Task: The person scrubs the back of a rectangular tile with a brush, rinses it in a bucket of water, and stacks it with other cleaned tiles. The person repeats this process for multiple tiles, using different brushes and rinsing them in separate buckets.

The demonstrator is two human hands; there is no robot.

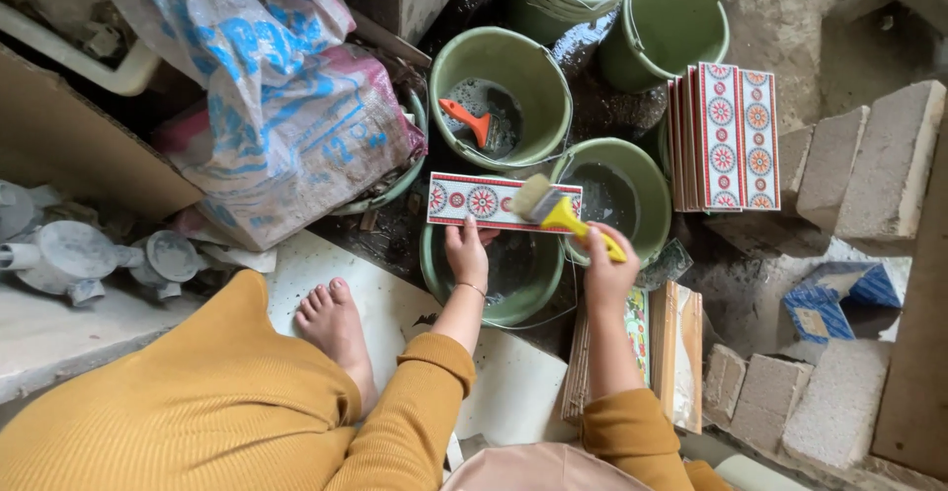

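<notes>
Cluttered wet floor, green buckets [499,86] crowd around. Left hand [466,251] fingers clamped on patterned tile [474,202] above a bucket; right hand [605,269] fist tight on yellow brush [558,210], bristles touching tile. Tile stack [726,135], bricks [869,155] right.

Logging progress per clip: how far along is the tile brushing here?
Done, apparently: a stack of patterned tiles stands on edge beside the buckets. In hand: the left hand holds one decorated tile over a green bucket, and the right hand lays a yellow-handled brush on its end. Left, apparently: another tile stack waits by the right arm. Which stack is finished cannot be confirmed.
</notes>
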